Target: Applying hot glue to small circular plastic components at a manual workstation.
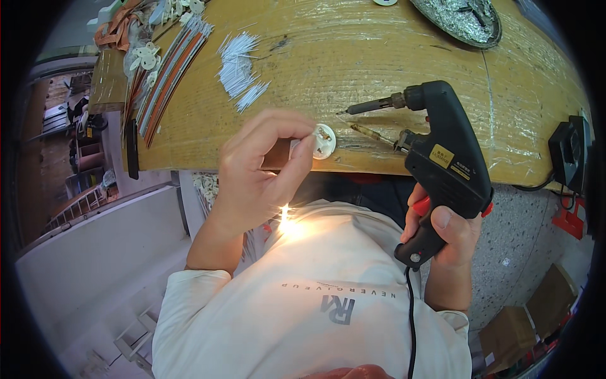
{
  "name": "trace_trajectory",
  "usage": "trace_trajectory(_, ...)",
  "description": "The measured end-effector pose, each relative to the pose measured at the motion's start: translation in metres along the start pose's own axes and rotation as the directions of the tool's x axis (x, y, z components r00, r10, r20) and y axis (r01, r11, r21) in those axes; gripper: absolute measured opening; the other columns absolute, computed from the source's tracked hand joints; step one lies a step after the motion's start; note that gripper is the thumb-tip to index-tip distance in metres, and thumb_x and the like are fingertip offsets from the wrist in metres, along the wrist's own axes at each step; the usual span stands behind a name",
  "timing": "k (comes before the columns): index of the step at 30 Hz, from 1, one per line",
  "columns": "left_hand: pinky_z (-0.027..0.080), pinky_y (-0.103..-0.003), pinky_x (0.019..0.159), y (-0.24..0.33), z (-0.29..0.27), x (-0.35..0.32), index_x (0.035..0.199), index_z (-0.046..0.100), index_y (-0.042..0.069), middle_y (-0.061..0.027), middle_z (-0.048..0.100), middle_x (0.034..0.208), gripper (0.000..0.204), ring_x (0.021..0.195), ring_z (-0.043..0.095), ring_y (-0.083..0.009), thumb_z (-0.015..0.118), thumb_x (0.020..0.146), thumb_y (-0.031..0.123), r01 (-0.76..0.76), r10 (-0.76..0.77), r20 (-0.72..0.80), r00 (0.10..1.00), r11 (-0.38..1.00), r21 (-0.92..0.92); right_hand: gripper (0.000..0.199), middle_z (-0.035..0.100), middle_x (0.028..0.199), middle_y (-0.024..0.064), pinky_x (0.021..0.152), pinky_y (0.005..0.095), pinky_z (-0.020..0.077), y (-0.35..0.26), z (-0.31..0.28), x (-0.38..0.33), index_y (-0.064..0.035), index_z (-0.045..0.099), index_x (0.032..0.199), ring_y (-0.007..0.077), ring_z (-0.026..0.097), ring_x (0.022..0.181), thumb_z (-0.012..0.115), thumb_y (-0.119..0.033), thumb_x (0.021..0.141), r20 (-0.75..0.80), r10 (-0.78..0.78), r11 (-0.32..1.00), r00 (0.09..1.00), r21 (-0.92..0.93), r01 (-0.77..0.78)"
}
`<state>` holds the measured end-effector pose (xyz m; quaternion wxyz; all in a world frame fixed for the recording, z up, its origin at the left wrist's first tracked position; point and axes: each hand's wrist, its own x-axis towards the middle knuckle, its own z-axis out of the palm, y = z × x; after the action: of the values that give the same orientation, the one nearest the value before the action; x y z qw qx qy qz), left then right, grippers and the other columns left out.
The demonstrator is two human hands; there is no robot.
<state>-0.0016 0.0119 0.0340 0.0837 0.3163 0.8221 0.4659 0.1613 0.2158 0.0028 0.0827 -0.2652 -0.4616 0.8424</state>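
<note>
My left hand (265, 158) is closed in a pinch, thumb and fingertips at the left edge of a small round white plastic piece (324, 141) with metal bits on its face. The piece is by the near edge of the table. In my right hand (451, 230) is a black soldering gun (445, 151), gripped by its handle, with a finger by the red trigger. Its tip and the thin feed tube below point left toward the white piece, a short gap away. A black cord (411, 322) runs down from the handle.
A pile of thin white wire pieces (237, 63) lies beyond my left hand. Bundles of grey and orange wires (177, 76) stretch along the left. A round metal tray (492, 44) of silvery scraps sits at the far right. A black device (568, 151) stands on the right edge.
</note>
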Motion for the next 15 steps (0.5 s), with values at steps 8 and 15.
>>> trace_trajectory(8,0.054,-0.029,0.081,0.004,0.002,0.001,0.114,0.068,-0.002,-0.0110,0.072,0.110,0.046,0.094,0.068,-0.0188,0.090,0.074,0.004,-0.279,0.265,0.098,0.959,0.840,0.464,0.052,0.066,0.100,0.0225,0.052,0.0343,0.0572,-0.006,0.007,-0.004,0.0102,0.058,0.118,0.0260,0.067,0.061,0.069,-0.027,0.083,0.075,-0.073,0.997,0.994,0.032,0.071)
trace_trajectory(15,0.055,-0.034,0.093,-0.001,0.000,-0.020,0.129,0.064,-0.003,-0.0171,0.070,0.122,0.060,0.108,0.068,-0.0244,0.090,0.075,0.004,-0.044,0.101,0.139,0.985,0.929,-0.368,0.075,0.069,0.105,0.0305,0.071,0.0343,0.0599,-0.003,0.026,0.004,0.0110,0.054,0.128,0.0315,0.073,0.090,0.065,-0.051,0.086,0.241,-0.199,0.980,0.950,0.018,0.201)
